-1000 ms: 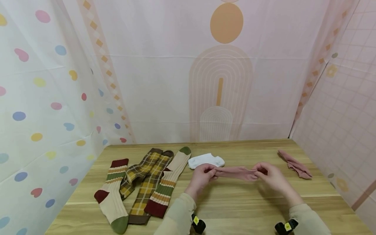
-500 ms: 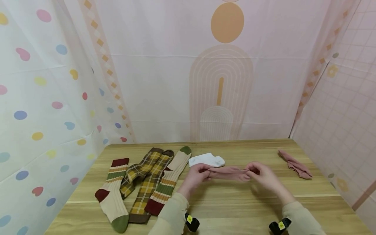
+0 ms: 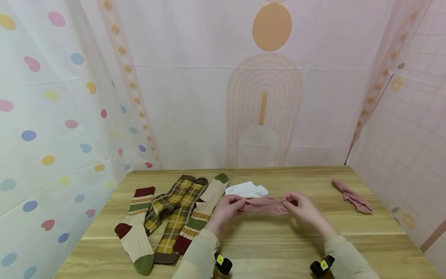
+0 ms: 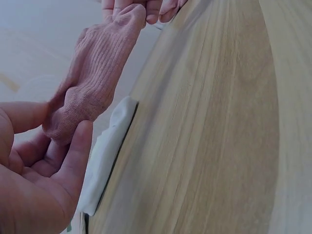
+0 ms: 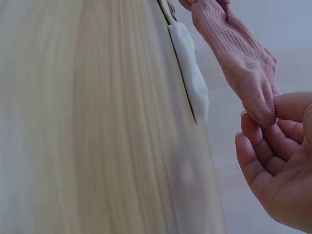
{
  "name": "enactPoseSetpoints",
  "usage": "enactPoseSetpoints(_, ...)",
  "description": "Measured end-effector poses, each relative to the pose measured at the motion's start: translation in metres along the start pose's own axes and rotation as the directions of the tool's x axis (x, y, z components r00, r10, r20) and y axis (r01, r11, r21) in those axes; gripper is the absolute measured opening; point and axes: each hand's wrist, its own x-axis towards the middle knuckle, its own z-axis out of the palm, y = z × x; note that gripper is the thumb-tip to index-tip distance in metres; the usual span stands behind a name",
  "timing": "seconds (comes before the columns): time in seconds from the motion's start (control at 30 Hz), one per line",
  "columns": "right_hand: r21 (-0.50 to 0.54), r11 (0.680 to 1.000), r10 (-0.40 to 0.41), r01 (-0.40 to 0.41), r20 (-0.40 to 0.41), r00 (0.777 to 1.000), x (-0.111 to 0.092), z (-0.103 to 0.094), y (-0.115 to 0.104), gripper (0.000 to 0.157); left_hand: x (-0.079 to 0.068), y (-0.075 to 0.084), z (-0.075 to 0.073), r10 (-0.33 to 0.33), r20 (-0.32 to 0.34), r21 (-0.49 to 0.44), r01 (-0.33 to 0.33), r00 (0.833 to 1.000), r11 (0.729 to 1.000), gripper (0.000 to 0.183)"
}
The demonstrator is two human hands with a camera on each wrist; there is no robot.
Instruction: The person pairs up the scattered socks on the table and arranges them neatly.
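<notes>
A ribbed pink sock (image 3: pixel 263 205) is stretched sideways between both hands, held above the table. My left hand (image 3: pixel 225 211) pinches its left end between thumb and fingers; the left wrist view shows the sock's bunched end (image 4: pixel 73 109) in that grip. The other end is pinched by my right hand (image 3: pixel 304 209), with the sock's tip (image 5: pixel 261 109) between thumb and fingers in the right wrist view. Just behind the held sock lies a white ankle sock (image 3: pixel 246 189), partly covered by it in the head view. A second pink sock (image 3: pixel 352 195) lies crumpled at the table's right side.
On the left of the wooden table (image 3: pixel 278 248) lie a cream striped sock (image 3: pixel 137 232), yellow-brown plaid socks (image 3: pixel 179 217) and another cream striped sock (image 3: pixel 205 209), some overlapping. My left sleeve covers part of the nearest one. A patterned curtain (image 3: pixel 195 97) hangs behind the table.
Both hands have moved left with the pink sock between them, the right hand more so, bringing them slightly closer together. The other socks stay where they lay; the view has shifted a little.
</notes>
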Motion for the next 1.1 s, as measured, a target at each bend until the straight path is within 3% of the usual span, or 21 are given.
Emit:
enactPoseSetpoints(0.23, 0.049, 0.999, -0.004, 0.002, 0.031, 1.0, 0.008, 0.01, -0.002, 0.004, -0.001, -0.005, -0.008, -0.01, -0.067, -0.056, 0.006, 0.998, 0.998, 0.021)
enactPoseSetpoints(0.53, 0.096, 0.995, 0.004, -0.009, 0.058, 0.998, 0.014, 0.02, -0.005, 0.005, -0.004, -0.005, -0.022, 0.004, -0.092, 0.023, -0.002, 0.996, 1.0, 0.018)
enactPoseSetpoints(0.77, 0.067, 0.998, 0.011, -0.016, 0.073, 0.997, 0.02, 0.027, -0.006, 0.005, -0.009, -0.005, -0.032, 0.007, -0.11, -0.013, -0.008, 0.994, 1.0, 0.016)
enactPoseSetpoints(0.97, -0.006, 1.0, -0.011, 0.012, 0.078, 0.997, 0.025, 0.033, -0.003, 0.005, -0.009, -0.009, -0.036, 0.054, -0.154, 0.121, -0.036, 0.987, 0.992, 0.016)
enactPoseSetpoints(1.1, -0.077, 0.996, -0.043, 0.052, 0.12, 0.992, 0.03, 0.04, -0.001, 0.003, -0.008, -0.009, -0.038, 0.092, -0.163, 0.244, -0.051, 0.982, 0.969, 0.013)
